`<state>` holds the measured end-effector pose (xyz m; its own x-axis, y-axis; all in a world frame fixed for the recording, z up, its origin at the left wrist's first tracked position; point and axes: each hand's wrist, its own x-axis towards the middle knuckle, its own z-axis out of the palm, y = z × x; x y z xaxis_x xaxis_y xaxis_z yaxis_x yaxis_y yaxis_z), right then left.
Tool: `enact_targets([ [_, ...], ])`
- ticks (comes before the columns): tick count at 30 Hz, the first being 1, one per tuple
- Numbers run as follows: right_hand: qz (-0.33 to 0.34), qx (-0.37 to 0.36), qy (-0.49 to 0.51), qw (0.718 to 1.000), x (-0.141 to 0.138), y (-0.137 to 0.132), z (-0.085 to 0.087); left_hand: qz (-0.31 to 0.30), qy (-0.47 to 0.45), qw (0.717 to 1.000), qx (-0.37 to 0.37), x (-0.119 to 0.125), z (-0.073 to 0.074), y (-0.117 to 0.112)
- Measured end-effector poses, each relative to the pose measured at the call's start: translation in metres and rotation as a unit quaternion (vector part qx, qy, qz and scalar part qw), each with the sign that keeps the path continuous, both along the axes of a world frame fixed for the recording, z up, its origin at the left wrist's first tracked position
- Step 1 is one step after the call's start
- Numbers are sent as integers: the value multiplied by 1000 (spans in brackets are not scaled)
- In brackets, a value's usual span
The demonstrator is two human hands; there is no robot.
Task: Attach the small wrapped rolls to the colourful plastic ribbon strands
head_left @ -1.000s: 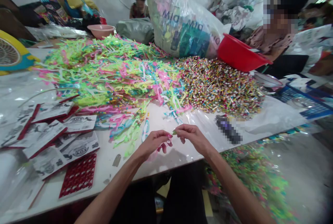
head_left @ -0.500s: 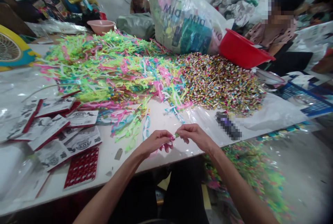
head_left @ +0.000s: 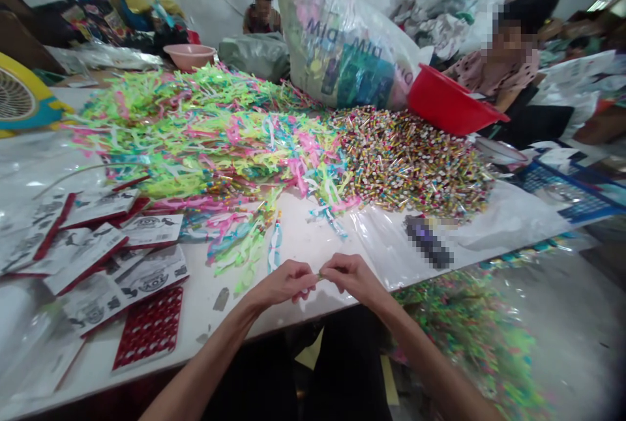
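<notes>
Close together over the table's front edge, my left hand and my right hand are both closed in a pinch. Between their fingertips shows a tiny greenish piece, too small to name; the fingers hide most of it. Just beyond my left hand lie bundles of green, pink and blue plastic strips with small coloured ends. A single blue-and-white strip lies apart from them. Farther right is a heap of short, thin, multicoloured tubes.
A large strip heap covers the far left of the table. Printed white cards and a red perforated tray lie left. A red basin leans by a bulging plastic sack. Two people sit beyond.
Both hands have come slightly lower and nearer to me, still pinched together. The pink and white bits that showed at my left hand are out of sight. The view has shifted a little.
</notes>
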<state>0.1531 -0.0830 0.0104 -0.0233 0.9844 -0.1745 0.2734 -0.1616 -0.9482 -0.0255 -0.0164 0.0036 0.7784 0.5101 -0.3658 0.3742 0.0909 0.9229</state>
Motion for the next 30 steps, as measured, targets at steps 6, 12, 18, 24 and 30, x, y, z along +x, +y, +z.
enact_targets([
  [6, -104, 63, -223, 967, 39, 43, -35, 46, 239, 889, 388, -30, 16, 46],
  [12, -114, 14, -450, 885, 58, 87, -45, 124, 301, 812, 484, 24, 19, 93],
  [18, -48, -9, -543, 838, 25, 71, -40, 67, 278, 841, 460, 131, -12, 115],
  [24, -80, 12, -470, 879, 55, 65, -34, 69, 283, 864, 410, 122, -25, 129],
  [30, -193, -58, -492, 847, 119, 116, -26, 96, 228, 899, 362, 64, -15, 121],
])
